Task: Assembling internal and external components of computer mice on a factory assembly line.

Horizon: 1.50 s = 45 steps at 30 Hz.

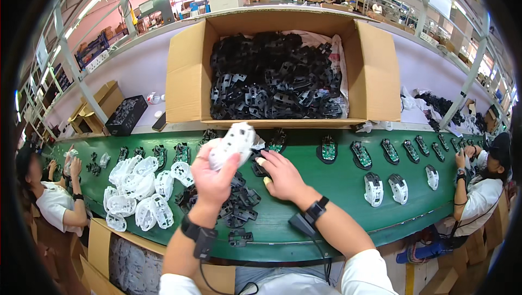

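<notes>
My left hand [213, 178] is closed round a white plastic mouse shell [232, 145] with dark slots, raised above the green belt. Beside it, my right hand [284, 176] has its thumb and fingers on either side of a black plastic part [258, 168]; the fingers partly cover it. Below both hands lies a loose pile of black plastic parts [239, 202]. Left of that pile, white shells [138, 181] are heaped, some in clear wrap. Just beyond my right fingers sits a black base with a green circuit board [278, 140].
A large open carton [185, 72] full of black parts stands at the belt's far side. More board-fitted bases [361, 155] and assembled white-and-black shells [373, 189] line the green belt [321, 208] rightward. Co-workers sit left [60, 208] and right [481, 197]. Another carton [98, 246] stands near left.
</notes>
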{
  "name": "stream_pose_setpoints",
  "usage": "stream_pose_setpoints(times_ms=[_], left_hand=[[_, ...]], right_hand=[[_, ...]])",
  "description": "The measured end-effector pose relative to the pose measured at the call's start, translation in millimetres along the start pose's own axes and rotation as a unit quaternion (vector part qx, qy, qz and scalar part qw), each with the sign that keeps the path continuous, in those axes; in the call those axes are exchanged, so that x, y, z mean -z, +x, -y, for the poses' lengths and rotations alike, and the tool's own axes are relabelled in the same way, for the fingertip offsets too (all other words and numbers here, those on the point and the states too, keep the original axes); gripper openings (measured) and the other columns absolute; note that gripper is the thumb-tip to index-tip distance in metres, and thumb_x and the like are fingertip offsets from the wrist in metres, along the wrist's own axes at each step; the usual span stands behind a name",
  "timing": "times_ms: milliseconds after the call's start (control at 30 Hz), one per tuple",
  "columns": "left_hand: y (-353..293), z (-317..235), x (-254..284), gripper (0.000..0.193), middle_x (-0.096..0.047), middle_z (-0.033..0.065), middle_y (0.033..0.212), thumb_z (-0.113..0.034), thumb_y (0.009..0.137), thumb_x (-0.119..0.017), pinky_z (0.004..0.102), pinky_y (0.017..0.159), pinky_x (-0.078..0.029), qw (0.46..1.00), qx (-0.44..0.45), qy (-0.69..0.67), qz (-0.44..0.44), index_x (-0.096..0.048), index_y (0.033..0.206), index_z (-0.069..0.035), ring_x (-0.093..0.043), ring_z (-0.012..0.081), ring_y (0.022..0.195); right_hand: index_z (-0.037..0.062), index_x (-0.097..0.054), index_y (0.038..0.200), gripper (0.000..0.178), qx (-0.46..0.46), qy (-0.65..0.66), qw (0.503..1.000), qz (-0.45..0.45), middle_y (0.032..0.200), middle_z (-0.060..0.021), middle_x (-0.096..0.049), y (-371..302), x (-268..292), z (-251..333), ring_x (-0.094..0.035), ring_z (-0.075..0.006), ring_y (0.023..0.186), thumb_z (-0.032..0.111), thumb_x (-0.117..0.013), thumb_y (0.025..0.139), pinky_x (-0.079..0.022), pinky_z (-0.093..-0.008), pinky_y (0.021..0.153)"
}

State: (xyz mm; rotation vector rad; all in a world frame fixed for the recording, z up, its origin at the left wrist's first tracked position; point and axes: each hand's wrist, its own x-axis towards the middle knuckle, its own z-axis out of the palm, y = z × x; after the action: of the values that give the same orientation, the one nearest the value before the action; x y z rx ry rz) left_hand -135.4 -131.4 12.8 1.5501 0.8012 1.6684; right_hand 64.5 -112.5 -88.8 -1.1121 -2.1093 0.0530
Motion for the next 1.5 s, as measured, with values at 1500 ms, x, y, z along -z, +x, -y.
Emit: stream_pose_setpoints(times_ms=[1500], left_hand=[[-70,59,-61,0.044,-0.078,0.0124,0.093,-0.017,0.08,-0.087,0.0289,0.073,-0.059,0.979,0.075,0.109,0.152,-0.068,0.115,0.003,-0.075,0.0145,0.081]], right_hand=[[-0.0021,-0.054,0.143,0.067,-0.062,0.202,0.976,-0.051,0.142,-0.0229,-0.059,-88,70,-8,-0.06,-0.0366,0.13,0.017,-0.082,0.085,-0.048,-0.0408,0.108]])
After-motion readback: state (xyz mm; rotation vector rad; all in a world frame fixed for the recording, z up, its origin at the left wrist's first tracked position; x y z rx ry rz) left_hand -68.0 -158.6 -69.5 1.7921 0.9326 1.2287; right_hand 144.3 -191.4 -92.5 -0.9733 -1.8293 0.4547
